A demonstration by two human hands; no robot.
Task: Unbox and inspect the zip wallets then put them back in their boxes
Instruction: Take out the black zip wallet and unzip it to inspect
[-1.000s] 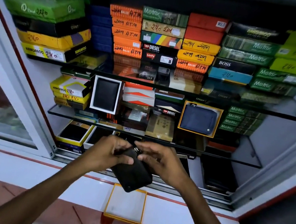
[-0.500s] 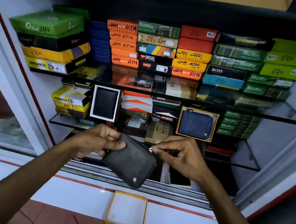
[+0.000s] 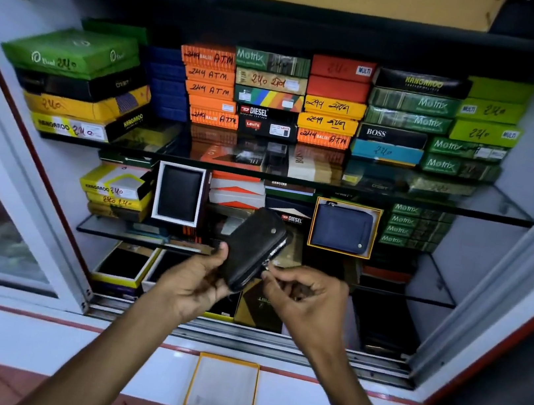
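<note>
In front of the open display cabinet, between the two raised hands, a black zip wallet [image 3: 253, 249] is held up on edge, tilted so its top leans to the right and its zipped spine faces the right hand. The left hand [image 3: 193, 281] grips the wallet's lower left part, thumb on the near face and fingers wrapped behind it. The right hand [image 3: 308, 298] is closed in a pinch at the wallet's lower right edge, thumb and forefinger meeting on the small metal zip pull [image 3: 266, 264]; its other fingers are curled in. The wallet looks zipped shut along the side that shows.

Below the hands, on the white ledge [image 3: 30, 337] at the cabinet's foot, lies an open box [image 3: 223, 389] with an orange rim and a pale inside, well apart from the wallet and directly beneath it in the view.

Behind the wallet, on the middle glass shelf [image 3: 432, 289], a blue zip wallet [image 3: 342, 229] stands propped in its own orange-rimmed box, just right of the black one. To the left a black wallet in a white-rimmed box [image 3: 179, 193] stands upright. The upper shelf carries stacks of closed wallet boxes [image 3: 267, 95] in green, orange, red, yellow and black.
</note>
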